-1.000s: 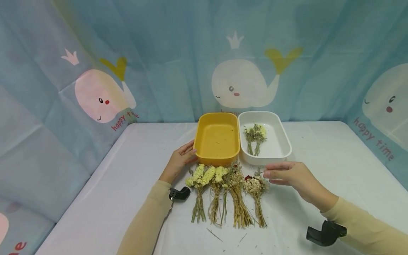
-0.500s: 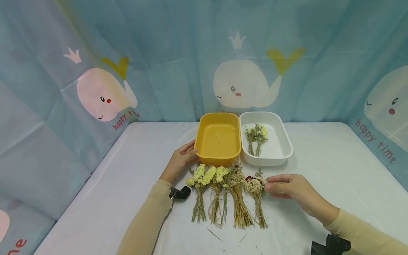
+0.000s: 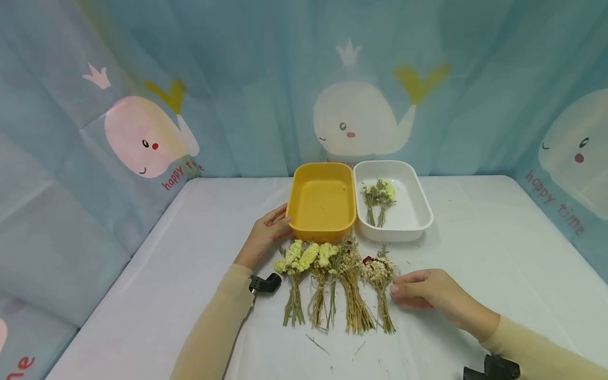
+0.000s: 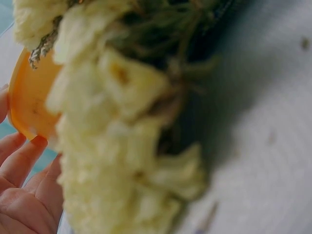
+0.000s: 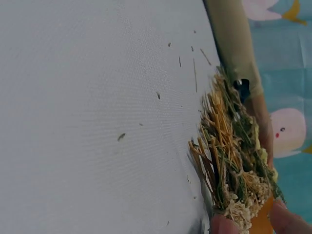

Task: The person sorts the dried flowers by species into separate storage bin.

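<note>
1. Head view, lower centre: dry stem scraps (image 3: 316,344) lie loose on the white table (image 3: 223,227).
2. Lower right of centre, the right hand (image 3: 440,293) hovers just beside the white-flowered bunch (image 3: 378,270), thumb and fingers parted; the right wrist view puts a digit either side of its blooms, no firm hold visible, and whether skin meets flower I cannot tell.
3. Leftward across lower centre, what a line-up: straw-stemmed bunch (image 3: 357,307), middle yellow bunch (image 3: 323,256), leftmost yellow bunch (image 3: 294,259), all heads toward the tubs.
4. Left of centre, the left hand (image 3: 263,236) rests loosely extended fingers against the yellow tub (image 3: 323,203), not wrapped round it.
5. Centre, that tub sits side by side with the white tub (image 3: 414,211), small yellow sprigs (image 3: 386,192) inside at its left.
6. Whole upper frame: blue curtain (image 3: 266,63), whales printed across.
</note>
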A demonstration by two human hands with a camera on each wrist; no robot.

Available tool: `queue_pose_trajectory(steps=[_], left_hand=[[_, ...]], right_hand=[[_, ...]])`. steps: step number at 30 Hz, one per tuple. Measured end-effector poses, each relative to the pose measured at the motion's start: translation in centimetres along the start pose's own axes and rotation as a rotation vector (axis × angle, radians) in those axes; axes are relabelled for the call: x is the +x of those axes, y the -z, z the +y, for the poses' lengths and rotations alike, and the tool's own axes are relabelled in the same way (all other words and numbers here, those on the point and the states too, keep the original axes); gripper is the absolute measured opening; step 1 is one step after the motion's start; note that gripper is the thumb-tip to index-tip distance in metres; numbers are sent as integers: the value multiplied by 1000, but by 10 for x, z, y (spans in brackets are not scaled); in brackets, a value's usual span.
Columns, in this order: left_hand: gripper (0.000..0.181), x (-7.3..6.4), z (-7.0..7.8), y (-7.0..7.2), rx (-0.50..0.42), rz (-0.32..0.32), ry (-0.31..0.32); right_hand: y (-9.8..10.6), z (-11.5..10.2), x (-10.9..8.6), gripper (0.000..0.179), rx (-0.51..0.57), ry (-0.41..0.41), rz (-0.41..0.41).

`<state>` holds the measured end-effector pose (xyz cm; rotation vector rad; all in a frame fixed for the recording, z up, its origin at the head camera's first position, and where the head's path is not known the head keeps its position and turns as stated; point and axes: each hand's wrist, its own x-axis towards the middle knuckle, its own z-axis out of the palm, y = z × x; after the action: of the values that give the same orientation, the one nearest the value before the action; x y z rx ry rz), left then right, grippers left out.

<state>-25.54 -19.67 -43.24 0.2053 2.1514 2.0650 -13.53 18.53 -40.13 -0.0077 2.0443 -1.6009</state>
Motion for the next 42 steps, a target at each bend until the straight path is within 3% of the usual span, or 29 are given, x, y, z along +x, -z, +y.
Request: queue_pose_trajectory(steps=[5,15,28,42], left_hand=[[59,1,3,0,-7,1,4],[60,-1,5,-1,-1,3,8],[60,0,4,1,11,4,13],[60,-1,6,1,36,9,32]], right_hand=[[-3,2,4,39,20,-19,-65],[-10,3,11,33,13,-75,-79],[-26,0,19,24,-5,-105,27],[-26,3,11,23,54,-109,7]])
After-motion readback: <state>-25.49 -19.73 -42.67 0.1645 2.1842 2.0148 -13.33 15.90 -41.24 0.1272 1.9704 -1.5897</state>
